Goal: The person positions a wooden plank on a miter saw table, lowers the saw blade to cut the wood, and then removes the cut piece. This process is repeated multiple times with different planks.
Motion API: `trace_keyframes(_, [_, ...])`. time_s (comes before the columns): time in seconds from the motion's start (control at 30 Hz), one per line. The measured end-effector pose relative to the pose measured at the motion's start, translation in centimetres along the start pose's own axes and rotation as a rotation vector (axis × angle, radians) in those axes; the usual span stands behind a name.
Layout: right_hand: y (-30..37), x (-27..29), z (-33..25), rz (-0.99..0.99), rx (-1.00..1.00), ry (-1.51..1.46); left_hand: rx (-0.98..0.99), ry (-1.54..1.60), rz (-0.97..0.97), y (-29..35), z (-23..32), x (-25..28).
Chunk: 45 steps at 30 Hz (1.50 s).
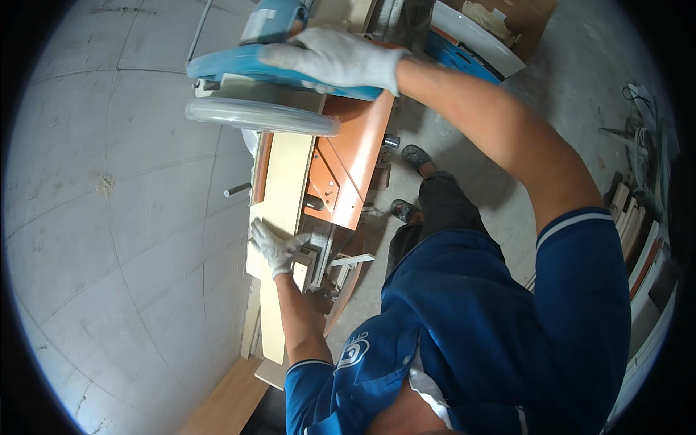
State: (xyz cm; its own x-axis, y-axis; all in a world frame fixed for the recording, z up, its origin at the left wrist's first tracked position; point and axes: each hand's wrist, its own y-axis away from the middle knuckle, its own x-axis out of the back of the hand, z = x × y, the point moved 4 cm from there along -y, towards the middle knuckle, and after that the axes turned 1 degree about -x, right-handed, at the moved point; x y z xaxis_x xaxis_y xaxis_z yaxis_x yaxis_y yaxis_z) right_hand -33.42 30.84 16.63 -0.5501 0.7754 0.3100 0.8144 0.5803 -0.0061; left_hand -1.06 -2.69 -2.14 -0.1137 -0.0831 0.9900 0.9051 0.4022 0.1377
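My gloved right hand [337, 59] is wrapped round the blue upper part of a miter saw [228, 64], near the top of the view. Below that body sits a round blade or guard [261, 116], smeared by motion. The saw's orange base [362, 163] lies under and to the right of it. A long pale board [284, 177] runs beneath the saw and on toward me. My gloved left hand [274, 248] rests on this board, fingers spread, well apart from the blade. The right hand's fingertips are mostly hidden behind the saw body.
A grey panelled wall [145, 196] rises close on the left. Metal rails and clamps [319, 264] stand beside the board. At the upper right are a cardboard box [525, 25] and a blue panel [464, 58]. Stacked strips [638, 239] lie along the right side of the concrete floor [500, 174].
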Motion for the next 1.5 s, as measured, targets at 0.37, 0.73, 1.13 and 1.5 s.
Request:
trace_keyframes(0.37, [-6.4, -0.1, -9.9, -0.035, 0.079, 0.07, 0.156, 0.051, -0.071, 0.7, -1.1, 0.5])
trace_keyframes(0.73, [-6.0, 0.1, -8.3, -0.077, 0.05, 0.115, 0.103, 0.074, 0.022, -2.3, 3.3, 1.0])
trace_keyframes(1.13, [-5.7, -0.2, -8.3, -0.1, 0.026, 0.058, 0.087, 0.116, -0.006, -3.6, 5.2, 1.3])
trace_keyframes(1.5, [-5.3, 0.2, -8.1, -0.124, -0.014, 0.063, 0.027, 0.107, 0.026, -4.0, 4.8, 1.0])
